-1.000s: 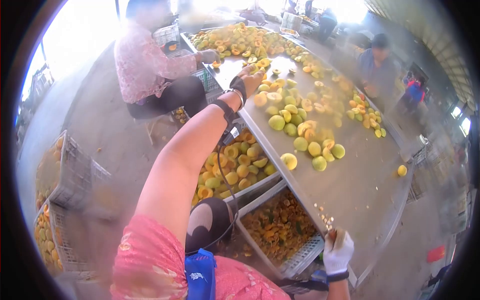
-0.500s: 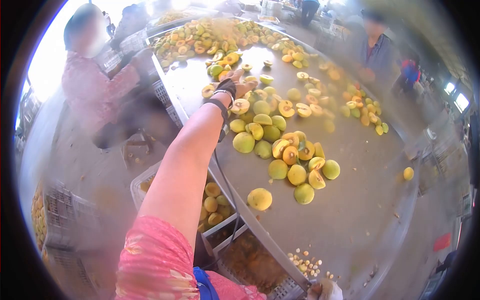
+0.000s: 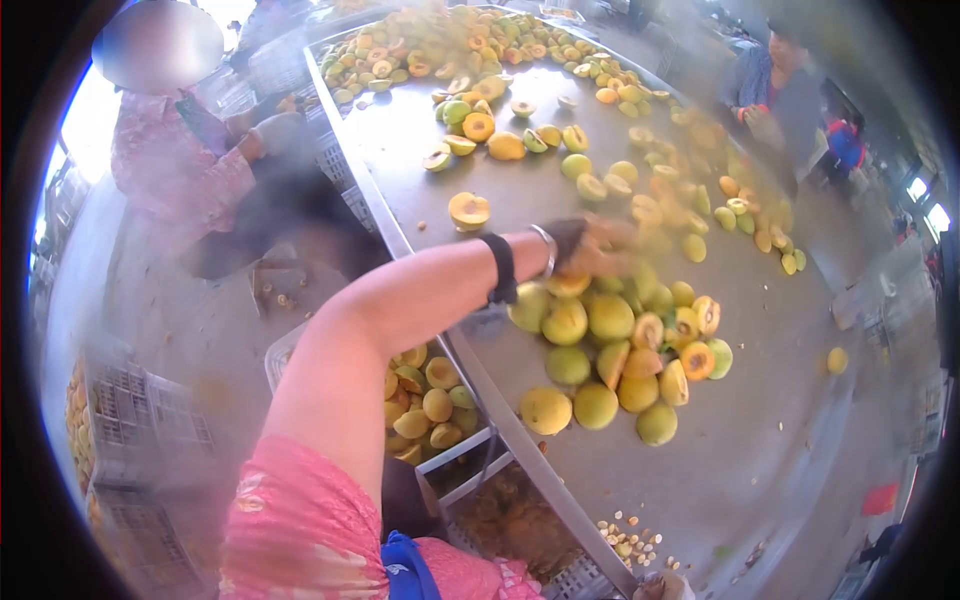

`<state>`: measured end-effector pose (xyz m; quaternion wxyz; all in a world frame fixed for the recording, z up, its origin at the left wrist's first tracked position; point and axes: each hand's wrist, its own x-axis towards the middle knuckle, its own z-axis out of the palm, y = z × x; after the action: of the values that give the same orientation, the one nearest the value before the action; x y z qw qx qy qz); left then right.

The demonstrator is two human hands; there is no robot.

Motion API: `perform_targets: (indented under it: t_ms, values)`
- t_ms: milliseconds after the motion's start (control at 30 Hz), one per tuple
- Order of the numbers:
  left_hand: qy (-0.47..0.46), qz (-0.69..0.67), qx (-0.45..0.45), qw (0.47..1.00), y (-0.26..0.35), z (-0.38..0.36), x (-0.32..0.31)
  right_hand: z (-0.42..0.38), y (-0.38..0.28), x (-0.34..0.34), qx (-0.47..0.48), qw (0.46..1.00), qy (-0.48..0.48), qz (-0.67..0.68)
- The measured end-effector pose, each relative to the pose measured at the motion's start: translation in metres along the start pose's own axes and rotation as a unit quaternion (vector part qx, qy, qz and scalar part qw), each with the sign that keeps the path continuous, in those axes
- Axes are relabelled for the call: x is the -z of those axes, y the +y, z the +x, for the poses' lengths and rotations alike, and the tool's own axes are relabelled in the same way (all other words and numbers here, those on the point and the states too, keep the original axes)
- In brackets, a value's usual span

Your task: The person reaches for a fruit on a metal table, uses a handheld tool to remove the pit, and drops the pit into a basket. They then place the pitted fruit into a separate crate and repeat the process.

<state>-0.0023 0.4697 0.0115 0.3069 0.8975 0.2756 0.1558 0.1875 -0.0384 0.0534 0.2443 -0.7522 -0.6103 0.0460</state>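
My left hand (image 3: 603, 248) reaches across the metal table, blurred by motion, its wrist carrying a dark band and a bracelet. It is against the far side of a heap of yellow-green apricots (image 3: 610, 318), some whole and some cut in halves. Fruit and blur hide its fingers. At the bottom edge, a pale gloved shape that looks like my right hand (image 3: 664, 587) shows only in part, its fingers not readable. Small pale pits (image 3: 632, 545) lie near it. One apricot half (image 3: 469, 210) sits apart, left of my left hand.
The metal table (image 3: 720, 480) has a raised rim (image 3: 520, 440). Crates with apricot halves (image 3: 430, 405) and brown scraps (image 3: 510, 520) stand below it. More fruit (image 3: 440, 50) covers the far end. One person (image 3: 175, 160) sits at left, another (image 3: 775, 95) at far right.
My left hand has moved right and nearer from the far part of the table. Fruit beside it is bunched more tightly in the heap, and the view has shifted.
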Motion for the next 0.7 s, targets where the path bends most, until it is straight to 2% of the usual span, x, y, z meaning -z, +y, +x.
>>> perform_targets:
  t_ms: [67,133,200,267,333,367,400,467,500,567,600,633,700]
  values:
    - [-0.081,-0.029,-0.055,0.995,0.018,0.002,-0.017,-0.002,-0.003,-0.001,-0.006,1.0,0.008,-0.002]
    - [-0.077,-0.014,-0.077,0.994,0.036,-0.007,-0.023,0.0,-0.002,-0.002,0.004,1.0,0.011,0.003]
    - [-0.069,-0.047,-0.016,0.996,0.039,-0.016,-0.008,0.0,0.001,-0.003,0.016,1.0,0.008,0.017]
    - [-0.014,0.055,0.021,0.998,-0.016,-0.006,0.01,-0.002,0.003,-0.002,0.017,1.0,0.001,0.018]
    - [0.045,0.126,0.118,0.984,-0.004,-0.036,0.048,-0.004,0.006,-0.001,0.015,1.0,-0.005,0.021]
    - [0.049,0.14,0.186,0.971,-0.021,-0.046,0.061,-0.004,0.006,0.0,0.013,1.0,-0.009,0.024]
    - [0.075,0.175,0.213,0.958,-0.049,-0.054,0.067,-0.006,0.006,0.0,0.008,1.0,-0.012,0.026]
    - [0.015,0.17,0.338,0.926,-0.049,-0.075,0.081,-0.003,0.003,0.003,0.033,0.999,0.006,0.008]
    - [-0.074,0.012,0.425,0.902,-0.048,-0.076,0.084,-0.001,0.002,0.004,0.046,0.999,0.014,-0.001]
    - [-0.082,0.112,0.321,0.937,-0.063,-0.069,0.055,-0.002,0.004,0.005,0.038,0.999,0.003,-0.005]
    - [-0.086,0.161,0.268,0.946,-0.051,-0.069,0.044,-0.002,0.004,0.006,0.034,0.999,-0.003,-0.006]
    - [-0.122,0.137,0.245,0.952,-0.039,-0.066,0.039,-0.002,0.004,0.006,0.027,1.0,-0.009,0.007]
    - [-0.193,0.09,0.194,0.958,0.033,-0.058,0.052,0.0,0.002,0.006,0.014,0.999,-0.015,0.029]
